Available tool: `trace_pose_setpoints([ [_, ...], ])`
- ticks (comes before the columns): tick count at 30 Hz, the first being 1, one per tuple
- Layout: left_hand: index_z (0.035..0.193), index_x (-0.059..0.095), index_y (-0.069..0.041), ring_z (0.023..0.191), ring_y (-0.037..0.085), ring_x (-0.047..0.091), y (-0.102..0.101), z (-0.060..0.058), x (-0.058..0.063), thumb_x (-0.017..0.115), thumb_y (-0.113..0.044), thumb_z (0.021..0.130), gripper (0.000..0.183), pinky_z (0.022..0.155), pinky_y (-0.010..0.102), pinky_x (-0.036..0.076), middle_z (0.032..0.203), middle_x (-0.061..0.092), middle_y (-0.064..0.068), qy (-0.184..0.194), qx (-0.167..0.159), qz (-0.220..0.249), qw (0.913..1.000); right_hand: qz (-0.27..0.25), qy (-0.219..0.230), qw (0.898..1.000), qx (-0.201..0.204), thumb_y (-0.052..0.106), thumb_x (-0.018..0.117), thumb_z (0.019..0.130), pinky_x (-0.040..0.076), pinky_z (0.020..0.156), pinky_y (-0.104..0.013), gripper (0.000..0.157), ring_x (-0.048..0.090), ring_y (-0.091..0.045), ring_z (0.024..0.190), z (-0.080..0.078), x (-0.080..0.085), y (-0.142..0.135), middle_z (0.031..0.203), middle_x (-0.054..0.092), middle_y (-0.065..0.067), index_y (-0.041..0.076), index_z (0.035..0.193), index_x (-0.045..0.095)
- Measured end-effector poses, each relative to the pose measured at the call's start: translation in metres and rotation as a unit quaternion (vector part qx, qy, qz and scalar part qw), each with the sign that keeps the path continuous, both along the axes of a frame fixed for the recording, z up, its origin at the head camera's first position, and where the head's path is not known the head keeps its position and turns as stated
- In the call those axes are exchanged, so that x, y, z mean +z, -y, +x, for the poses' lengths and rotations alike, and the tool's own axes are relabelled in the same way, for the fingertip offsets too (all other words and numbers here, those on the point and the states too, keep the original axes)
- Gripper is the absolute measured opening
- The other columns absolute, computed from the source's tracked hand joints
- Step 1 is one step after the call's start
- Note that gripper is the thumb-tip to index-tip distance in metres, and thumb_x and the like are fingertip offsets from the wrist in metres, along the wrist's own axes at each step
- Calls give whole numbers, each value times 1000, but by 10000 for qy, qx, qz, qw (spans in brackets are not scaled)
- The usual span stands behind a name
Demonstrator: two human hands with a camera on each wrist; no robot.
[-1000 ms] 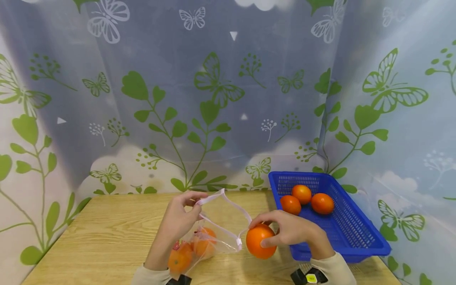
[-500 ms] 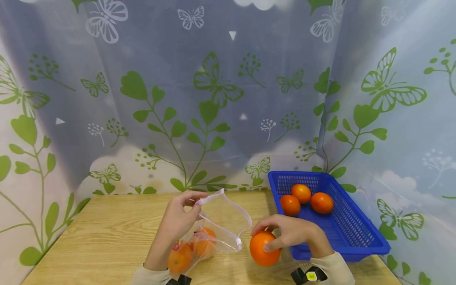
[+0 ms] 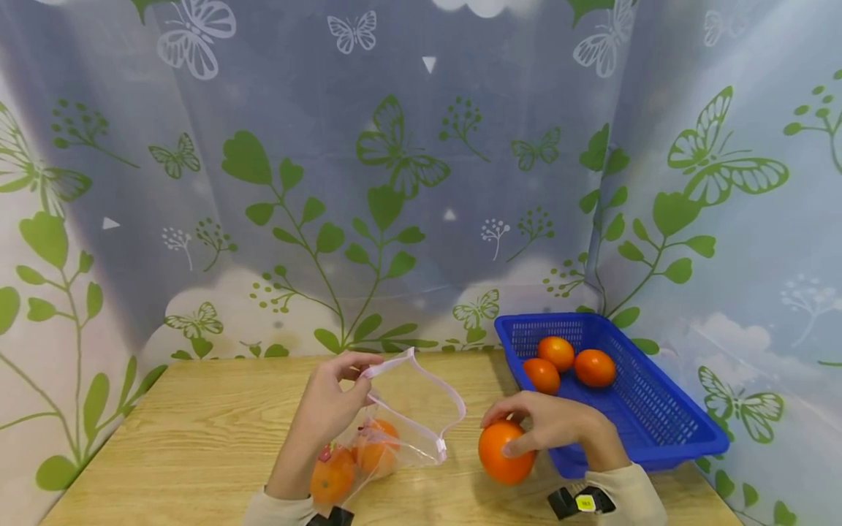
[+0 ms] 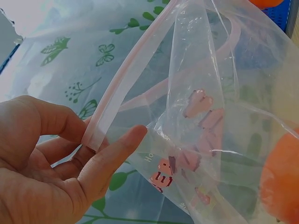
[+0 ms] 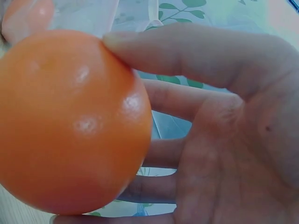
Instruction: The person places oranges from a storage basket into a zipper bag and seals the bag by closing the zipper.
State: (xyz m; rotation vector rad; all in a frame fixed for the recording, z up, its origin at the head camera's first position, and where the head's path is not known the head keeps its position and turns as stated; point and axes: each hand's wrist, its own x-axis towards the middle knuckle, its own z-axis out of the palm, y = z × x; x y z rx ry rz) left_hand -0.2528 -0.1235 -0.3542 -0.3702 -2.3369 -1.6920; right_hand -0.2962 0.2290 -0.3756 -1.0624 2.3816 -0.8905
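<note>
My left hand (image 3: 332,398) pinches the pink-edged rim of a clear zip bag (image 4: 194,70), whose mouth gapes toward the right. Pink and red print marks the bag's side in the left wrist view. Two oranges, a front orange (image 3: 332,475) and a rear orange (image 3: 378,446), lie inside the bag. To the right of the bag's mouth, apart from it, my right hand (image 3: 559,431) grips another orange (image 5: 74,126). In the right wrist view the thumb presses its upper side, and the fingers reach round behind it, partly hidden.
A blue mesh basket (image 3: 658,409) stands at the table's right side, close behind my right hand, with three oranges (image 3: 595,367) toward its far left. The wooden table (image 3: 217,424) extends to the left of the bag. Patterned cloth (image 3: 408,277) hangs along the back and sides.
My right hand has drawn the orange rightward, away from the bag's mouth. The basket has shifted and turned slightly, and its oranges sit a little differently. My left hand and the bag have stayed put.
</note>
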Motion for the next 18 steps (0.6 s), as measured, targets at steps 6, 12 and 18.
trace_pose_setpoints([
  [6, 120, 74, -5, 91, 24, 66, -1, -2, -1, 58, 3, 97, 29, 67, 26, 65, 116, 65, 17, -41, -27, -20, 10000, -28, -73, 9999, -92, 28, 74, 89, 55, 91, -27, 42, 64, -15, 108, -1, 1, 0, 128, 68, -11, 8, 126, 69],
  [12, 119, 74, -5, 91, 26, 67, -2, -2, -1, 59, 5, 96, 29, 69, 27, 66, 115, 66, 17, -29, -29, -28, 10000, -98, -201, 9997, -110, 28, 74, 89, 55, 92, -27, 43, 64, -16, 110, -2, 5, 0, 129, 69, -11, 8, 127, 68],
  [18, 120, 74, -4, 90, 24, 67, -3, -1, -1, 59, 5, 96, 30, 68, 25, 65, 115, 66, 17, -41, 2, -68, 10000, -377, -347, 9987, -34, 25, 73, 92, 56, 91, -28, 40, 64, -16, 108, -3, 12, 0, 127, 70, -12, 9, 128, 68],
])
